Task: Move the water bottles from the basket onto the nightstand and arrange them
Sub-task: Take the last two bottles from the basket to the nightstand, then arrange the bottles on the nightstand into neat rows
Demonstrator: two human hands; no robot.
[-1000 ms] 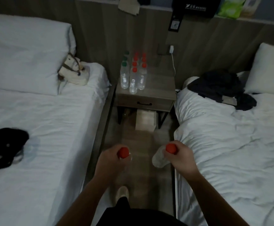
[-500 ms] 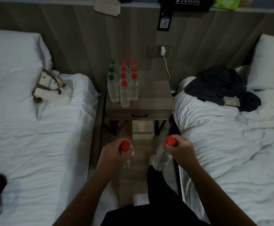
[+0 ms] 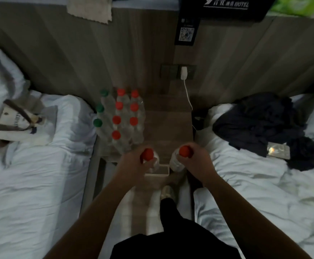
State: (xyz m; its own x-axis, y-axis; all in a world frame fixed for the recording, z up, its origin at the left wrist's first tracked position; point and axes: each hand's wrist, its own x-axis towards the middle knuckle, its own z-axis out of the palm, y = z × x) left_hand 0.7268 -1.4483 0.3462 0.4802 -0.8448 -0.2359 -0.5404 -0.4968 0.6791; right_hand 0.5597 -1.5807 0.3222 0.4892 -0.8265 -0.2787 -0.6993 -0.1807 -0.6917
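Left hand (image 3: 133, 161): clenched round the neck of a red-capped bottle (image 3: 149, 157), my fingers just under the cap; it hangs upright at the front edge of the nightstand (image 3: 168, 124), not yet set down.

Right hand (image 3: 194, 161): clenched the same way on a second red-capped bottle (image 3: 180, 157); it too is in the air, just beside the first, close to the nightstand's front right corner.

Done so far: a block of bottles (image 3: 122, 116) stands on the left half of the top; I count three green caps in the left column and seven red caps beside them, in tidy rows; the red column nearest the green reaches one bottle further forward than the other.

Left to do: these two must go down and be squared with the rows; I judge the short red column has an open spot at its front, and the whole right half of the top is bare wood.

Basket: not in view, so I cannot tell whether more bottles wait in it.

Progress: well along, I judge, but how many trips remain cannot be read from here.

Hazards: a charger cable (image 3: 189, 98) runs down the wall behind the bare half; the standing bottles are packed tight, so a careless nudge could topple several.
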